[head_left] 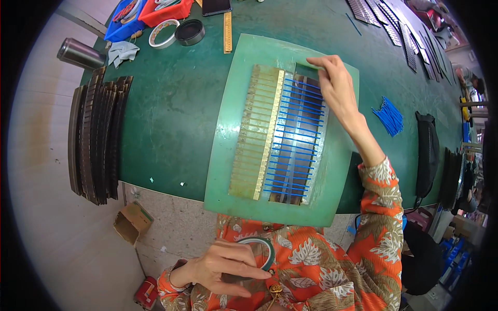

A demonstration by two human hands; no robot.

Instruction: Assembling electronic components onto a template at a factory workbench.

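Note:
A light green board [223, 150] lies tilted on the table in front of me. On it is a slotted pale yellow fixture [254, 135] with a metal bar [270, 135]. Several blue wires [298, 132] lie side by side across a dark strip [282, 189], and a clear band runs lengthwise over them. My right hand [337, 88] is at the fixture's far right corner, fingers bent and apart, with nothing plainly held. Below the board's near edge, my left hand [223, 264] holds a roll of green tape [268, 254].
A bundle of loose blue wires [389, 116] and a black pouch [426, 150] lie to the right. Dark slotted strips [98, 140] are stacked at the left edge. Farther off are a steel flask [80, 53], a tape roll [163, 33], a ruler [227, 33] and bins [166, 11].

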